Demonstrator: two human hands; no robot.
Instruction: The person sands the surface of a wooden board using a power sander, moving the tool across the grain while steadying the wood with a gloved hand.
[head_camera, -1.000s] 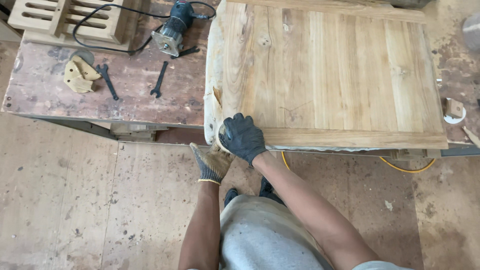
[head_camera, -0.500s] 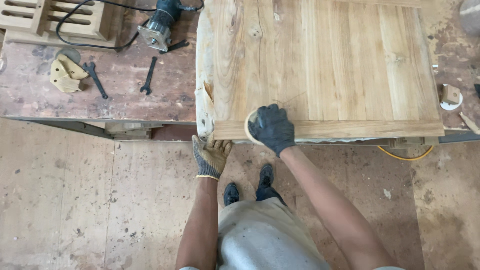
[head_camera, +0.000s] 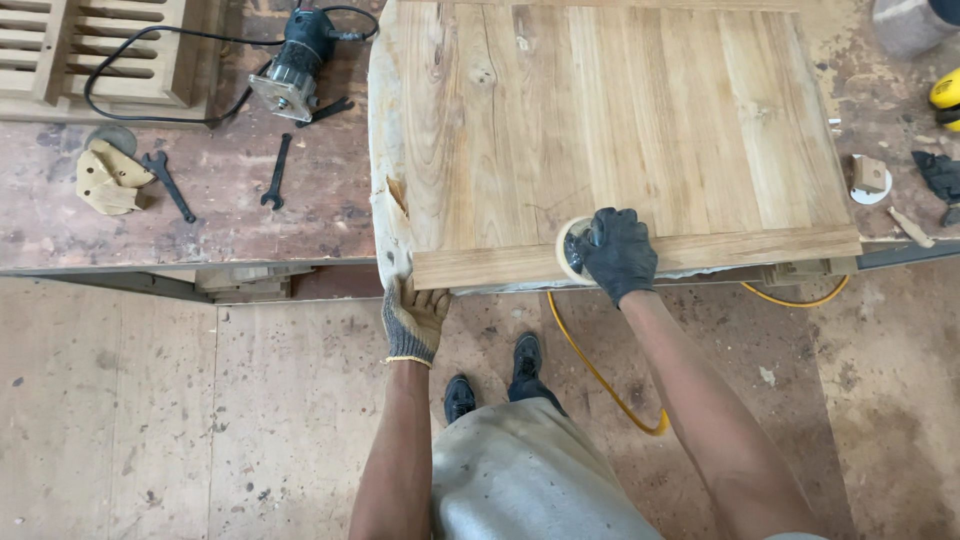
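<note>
At near bench edge: wooden panel (head_camera: 610, 130), front edge running left-right; right hand (head_camera: 618, 252) closed over round sander (head_camera: 573, 248) on that edge, left hand (head_camera: 412, 318) gripping the panel's near-left corner.

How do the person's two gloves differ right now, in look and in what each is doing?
The left hand wears a light tan knit glove; the right hand wears a dark one. The left grips the wooden panel's near corner edge; the right presses a round sanding disc onto its top. Both touch the panel.
</note>
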